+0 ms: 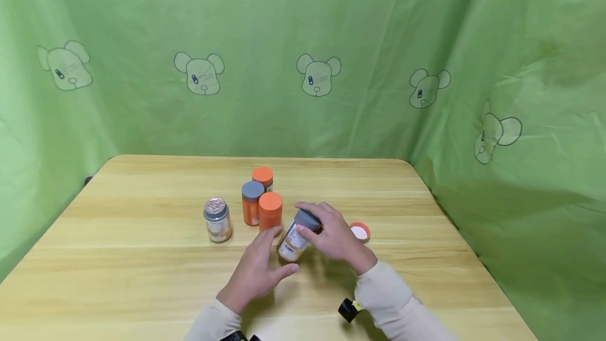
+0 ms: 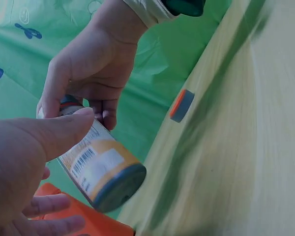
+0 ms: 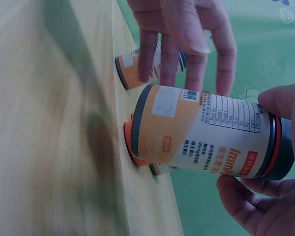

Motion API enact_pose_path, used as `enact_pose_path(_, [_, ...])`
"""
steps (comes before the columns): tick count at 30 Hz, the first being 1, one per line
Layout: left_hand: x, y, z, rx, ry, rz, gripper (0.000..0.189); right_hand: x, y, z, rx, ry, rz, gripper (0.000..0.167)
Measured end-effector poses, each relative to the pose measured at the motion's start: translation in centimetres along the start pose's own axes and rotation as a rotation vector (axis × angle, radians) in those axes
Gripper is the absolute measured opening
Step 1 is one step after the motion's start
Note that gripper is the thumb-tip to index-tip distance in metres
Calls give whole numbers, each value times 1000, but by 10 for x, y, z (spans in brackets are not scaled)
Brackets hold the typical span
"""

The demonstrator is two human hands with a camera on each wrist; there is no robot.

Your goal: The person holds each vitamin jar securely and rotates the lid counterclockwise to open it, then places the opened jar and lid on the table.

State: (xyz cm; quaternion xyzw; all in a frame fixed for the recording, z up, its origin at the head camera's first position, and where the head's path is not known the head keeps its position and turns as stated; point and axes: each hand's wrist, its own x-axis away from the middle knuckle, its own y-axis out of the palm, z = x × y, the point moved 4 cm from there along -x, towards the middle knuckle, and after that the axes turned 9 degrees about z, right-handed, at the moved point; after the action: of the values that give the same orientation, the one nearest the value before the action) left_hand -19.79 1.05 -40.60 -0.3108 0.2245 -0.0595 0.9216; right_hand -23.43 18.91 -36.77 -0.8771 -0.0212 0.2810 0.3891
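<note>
The white-labelled jar (image 1: pixel 292 242) is tilted above the table (image 1: pixel 142 283), because the right hand (image 1: pixel 335 233) pinches it at its grey lid (image 1: pixel 309 219), probably so that its body is left uncovered, while the left hand (image 1: pixel 258 267) is spread near it, by the all-orange jar (image 1: pixel 270 212)

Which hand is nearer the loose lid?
Right. The right hand, holding a jar, is just left of the loose lid in the head view; the left hand is farther left.
</note>
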Motion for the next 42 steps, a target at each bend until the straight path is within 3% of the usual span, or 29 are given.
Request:
enact_pose_path(8, [6,0,5,8,71,53,78,5,4,-8,-24,35,-35,44])
enact_pose_path(15, [6,0,8,-11,54,141,79,6,6,-17,-73,40,-39,41])
enact_pose_path(24, [4,-1,7,-73,75,195,78,8,10,-28,-134,37,-43,39])
enact_pose_path(29, [4,-2,7,-104,85,235,73,9,12,-30,-119,10,-43,38])
enact_pose_path(36, [6,-4,7,-127,136,288,69,8,12,-27,-63,-38,-17,24])
enact_pose_path(42, [6,-5,6,-101,153,294,67,7,11,-27,-68,19,-42,20])
